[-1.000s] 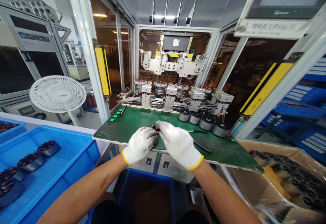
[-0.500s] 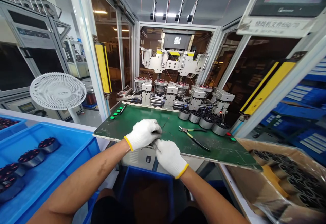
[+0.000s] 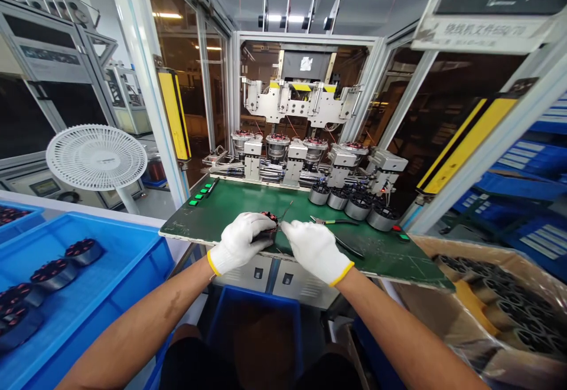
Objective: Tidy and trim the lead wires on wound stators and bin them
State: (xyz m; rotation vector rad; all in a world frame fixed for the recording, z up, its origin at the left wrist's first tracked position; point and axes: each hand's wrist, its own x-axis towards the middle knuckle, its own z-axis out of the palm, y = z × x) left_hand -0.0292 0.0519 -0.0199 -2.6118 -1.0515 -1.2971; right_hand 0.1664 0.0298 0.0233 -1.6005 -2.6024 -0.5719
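My left hand (image 3: 243,241), in a white glove with a yellow cuff, is closed around a motor stator (image 3: 269,220) with copper windings at the front edge of the green worktop (image 3: 248,195). The glove covers much of the stator. My right hand (image 3: 312,245), gloved alike, has its fingers pinched together just right of the stator; what they hold is hidden. A thin dark wire-like piece (image 3: 287,209) shows beyond those fingertips. Cutting pliers (image 3: 339,222) with black and green handles lie beside the right hand, partly covered by it.
Several bare stators (image 3: 358,205) stand at the worktop's back right, before the winding machine (image 3: 296,156). A blue crate (image 3: 133,254) with wound stators is at left, a cardboard box (image 3: 416,260) of cores at right. A white fan (image 3: 96,156) stands behind the crate.
My hands have moved apart, the right one shifting right and up. The stator in my left hand now shows its windings. The view has tilted slightly.
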